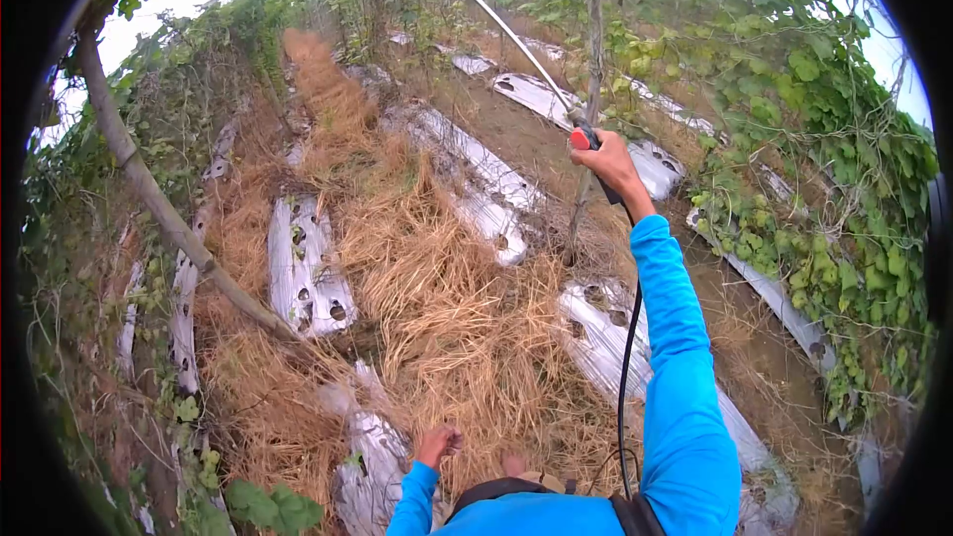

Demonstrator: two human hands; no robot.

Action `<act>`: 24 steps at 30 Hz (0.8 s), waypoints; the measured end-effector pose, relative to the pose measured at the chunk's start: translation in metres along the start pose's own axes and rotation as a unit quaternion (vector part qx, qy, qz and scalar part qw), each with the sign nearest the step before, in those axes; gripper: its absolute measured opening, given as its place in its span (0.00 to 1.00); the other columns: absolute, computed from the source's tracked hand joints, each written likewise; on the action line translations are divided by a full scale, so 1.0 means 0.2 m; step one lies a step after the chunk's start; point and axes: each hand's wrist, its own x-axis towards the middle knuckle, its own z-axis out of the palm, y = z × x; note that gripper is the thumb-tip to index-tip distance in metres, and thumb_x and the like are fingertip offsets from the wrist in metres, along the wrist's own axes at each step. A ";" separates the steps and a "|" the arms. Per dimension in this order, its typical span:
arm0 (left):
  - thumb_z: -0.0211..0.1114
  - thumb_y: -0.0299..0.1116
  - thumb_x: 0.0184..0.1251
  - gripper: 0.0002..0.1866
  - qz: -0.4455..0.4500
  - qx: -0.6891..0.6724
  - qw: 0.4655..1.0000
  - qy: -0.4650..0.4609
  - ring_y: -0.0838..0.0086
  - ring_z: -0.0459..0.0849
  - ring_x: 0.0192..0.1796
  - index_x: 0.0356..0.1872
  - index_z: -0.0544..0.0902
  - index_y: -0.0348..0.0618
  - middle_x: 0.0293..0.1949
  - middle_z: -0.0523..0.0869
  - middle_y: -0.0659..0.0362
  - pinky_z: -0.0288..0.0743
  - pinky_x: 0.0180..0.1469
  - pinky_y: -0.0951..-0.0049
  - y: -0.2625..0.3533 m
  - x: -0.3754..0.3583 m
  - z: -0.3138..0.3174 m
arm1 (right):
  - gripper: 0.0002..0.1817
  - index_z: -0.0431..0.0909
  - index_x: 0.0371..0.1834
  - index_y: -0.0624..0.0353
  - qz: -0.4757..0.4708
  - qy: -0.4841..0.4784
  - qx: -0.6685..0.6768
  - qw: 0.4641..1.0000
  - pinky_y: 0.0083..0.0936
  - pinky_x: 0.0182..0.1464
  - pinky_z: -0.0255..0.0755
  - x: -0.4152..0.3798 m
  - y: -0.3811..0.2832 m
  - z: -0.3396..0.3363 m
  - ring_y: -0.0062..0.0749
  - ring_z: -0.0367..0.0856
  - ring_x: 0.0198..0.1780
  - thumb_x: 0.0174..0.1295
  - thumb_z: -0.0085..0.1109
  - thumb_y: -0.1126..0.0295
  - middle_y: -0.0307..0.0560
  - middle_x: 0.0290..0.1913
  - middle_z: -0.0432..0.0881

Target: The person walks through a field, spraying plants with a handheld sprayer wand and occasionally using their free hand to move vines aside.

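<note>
My right hand [611, 161] is stretched out ahead, shut on the red-tipped handle [586, 138] of a long thin spray wand [491, 15] that points up and away to the left. A black hose [625, 357] runs from the handle down along my blue sleeve to my body. My left hand [438, 444] hangs low by my side with its fingers curled in, holding nothing that I can see. Dry straw [437, 288] covers the ground beneath both hands.
Strips of silver plastic mulch [308, 268] with planting holes lie between the straw rows. A slanted wooden pole [159, 203] crosses the left side, and an upright pole [593, 30] stands just beyond my right hand. Green vines [834, 169] cover the trellis at right.
</note>
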 end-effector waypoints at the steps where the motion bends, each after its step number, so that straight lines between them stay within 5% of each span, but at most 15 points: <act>1: 0.53 0.42 0.68 0.14 -0.003 0.001 1.000 -0.003 0.75 0.80 0.32 0.38 0.80 0.43 0.34 0.84 0.58 0.75 0.34 0.74 -0.04 -0.04 -0.01 | 0.23 0.81 0.36 0.64 0.002 -0.018 -0.022 1.000 0.32 0.38 0.73 -0.11 -0.03 -0.04 0.35 0.82 0.31 0.41 0.67 0.56 0.51 0.28 0.83; 11: 0.53 0.45 0.67 0.16 0.007 -0.023 0.999 -0.038 0.76 0.81 0.33 0.39 0.81 0.42 0.34 0.85 0.60 0.74 0.36 0.76 -0.68 -0.54 0.00 | 0.20 0.78 0.34 0.63 0.065 -0.026 -0.002 0.998 0.34 0.38 0.73 -1.45 -0.07 0.12 0.39 0.79 0.30 0.40 0.69 0.62 0.51 0.28 0.81; 14: 0.53 0.45 0.67 0.17 -0.022 -0.033 0.998 -0.046 0.76 0.82 0.33 0.40 0.81 0.42 0.34 0.85 0.60 0.74 0.35 0.77 -0.86 -0.70 0.04 | 0.19 0.79 0.32 0.62 0.076 -0.021 0.058 0.995 0.31 0.36 0.72 -1.76 -0.11 0.10 0.31 0.77 0.28 0.39 0.70 0.61 0.47 0.26 0.79; 20: 0.54 0.45 0.68 0.17 -0.045 -0.019 0.998 -0.028 0.72 0.83 0.32 0.39 0.81 0.40 0.34 0.85 0.57 0.78 0.34 0.72 -1.03 -0.85 0.10 | 0.19 0.78 0.30 0.63 0.105 -0.037 0.042 0.993 0.28 0.32 0.69 -1.95 -0.35 -0.26 0.27 0.72 0.25 0.39 0.71 0.63 0.44 0.23 0.77; 24: 0.54 0.43 0.69 0.16 0.008 -0.050 0.999 -0.009 0.70 0.84 0.31 0.39 0.80 0.40 0.33 0.86 0.54 0.79 0.33 0.70 -1.08 -0.85 0.11 | 0.18 0.76 0.28 0.64 0.080 0.049 0.048 0.994 0.26 0.30 0.69 -1.99 -0.41 -0.45 0.24 0.70 0.24 0.40 0.71 0.64 0.42 0.21 0.75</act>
